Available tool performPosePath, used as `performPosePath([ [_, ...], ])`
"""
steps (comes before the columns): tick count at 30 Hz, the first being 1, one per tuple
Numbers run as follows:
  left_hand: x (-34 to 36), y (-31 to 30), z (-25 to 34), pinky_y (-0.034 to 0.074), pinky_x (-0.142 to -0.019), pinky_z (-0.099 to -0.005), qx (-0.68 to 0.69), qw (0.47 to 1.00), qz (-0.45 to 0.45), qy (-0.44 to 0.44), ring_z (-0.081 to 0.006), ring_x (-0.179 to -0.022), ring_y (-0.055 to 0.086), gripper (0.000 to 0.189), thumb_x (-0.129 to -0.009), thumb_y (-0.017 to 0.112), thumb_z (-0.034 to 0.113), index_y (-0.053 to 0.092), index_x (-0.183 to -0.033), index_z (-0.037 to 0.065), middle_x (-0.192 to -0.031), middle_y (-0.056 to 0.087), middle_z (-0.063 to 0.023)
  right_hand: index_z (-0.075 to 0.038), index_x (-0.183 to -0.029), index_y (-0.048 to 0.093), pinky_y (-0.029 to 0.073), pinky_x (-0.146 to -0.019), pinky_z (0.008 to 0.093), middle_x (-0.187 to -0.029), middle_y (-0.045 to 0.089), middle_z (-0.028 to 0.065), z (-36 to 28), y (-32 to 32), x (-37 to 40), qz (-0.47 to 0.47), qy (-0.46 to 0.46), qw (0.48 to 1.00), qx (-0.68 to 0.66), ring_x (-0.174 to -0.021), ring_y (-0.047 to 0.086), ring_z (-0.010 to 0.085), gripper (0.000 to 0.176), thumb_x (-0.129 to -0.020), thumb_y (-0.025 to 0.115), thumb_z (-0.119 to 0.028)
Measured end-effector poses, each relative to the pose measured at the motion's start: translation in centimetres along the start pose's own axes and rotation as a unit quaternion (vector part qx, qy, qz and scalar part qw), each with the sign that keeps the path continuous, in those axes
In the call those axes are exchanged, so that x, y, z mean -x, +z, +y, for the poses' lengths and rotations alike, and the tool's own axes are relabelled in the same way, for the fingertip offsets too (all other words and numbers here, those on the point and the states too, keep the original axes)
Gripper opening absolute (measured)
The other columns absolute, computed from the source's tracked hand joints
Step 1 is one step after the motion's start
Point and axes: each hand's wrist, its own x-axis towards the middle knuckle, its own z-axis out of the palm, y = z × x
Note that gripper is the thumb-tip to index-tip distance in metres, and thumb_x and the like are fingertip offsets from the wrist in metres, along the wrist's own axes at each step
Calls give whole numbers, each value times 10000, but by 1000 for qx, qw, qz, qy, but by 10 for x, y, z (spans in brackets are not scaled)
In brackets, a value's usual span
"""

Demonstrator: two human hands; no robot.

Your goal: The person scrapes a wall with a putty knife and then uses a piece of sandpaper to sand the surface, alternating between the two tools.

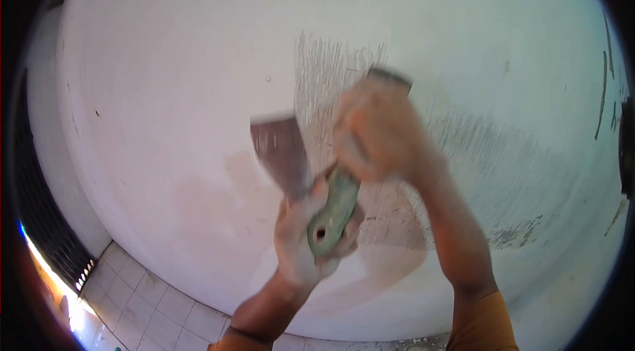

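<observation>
My right hand [380, 133] is closed round a scraper with a green handle [334, 209]. The handle's end has a hole and lies across my left hand. The dark edge of its blade [390, 77] shows above my fingers, against the white wall [172, 86]. My left hand [297, 245] sits lower, gripping a second putty knife. That knife's wide, dark blade [281, 149] points up and to the left, close to the wall. Both hands are blurred by motion and dusted white.
The wall carries grey scraped streaks [324, 73] above the hands and bare patches [516, 235] to the right. A pale tiled floor [139, 305] lies at the lower left, beside a dark grille [40, 212] and bright light.
</observation>
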Motion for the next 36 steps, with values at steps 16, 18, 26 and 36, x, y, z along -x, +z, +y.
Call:
performPosePath([
  [16,3,8,15,178,-292,-194,18,999,-40,-17,-73,-320,246,465,-924,429,319,442,-1243,-19,-590,475,-125,-16,-501,529,444,-591,431,-553,520,162,-3,-9,0,-1,2,999,-44,-567,533,335,236,-620,521,-219],
  [18,12,0,1,179,-292,-197,0,1000,-10,-13,-66,-320,242,460,-927,422,323,447,-1232,-22,-588,472,-123,-33,-503,512,426,-621,409,-580,549,109,-9,-6,6,-80,-1,997,4,-573,517,306,164,-593,524,-170],
  [26,13,-19,-13,225,-315,-195,-14,1000,-10,-15,-110,-412,383,420,-917,491,343,467,-1155,-3,-654,494,-81,-54,-568,570,442,-702,400,-659,558,93,-8,10,24,-36,6,999,-2,-703,549,290,187,-582,574,-241],
  [36,199,-236,-163,446,-485,-309,-113,926,156,-324,-208,-636,586,429,-916,529,338,451,-1245,74,-780,596,-95,-32,-846,623,502,-765,387,-959,597,161,-168,145,268,33,255,920,-297,-876,603,328,126,-737,562,-16],
])
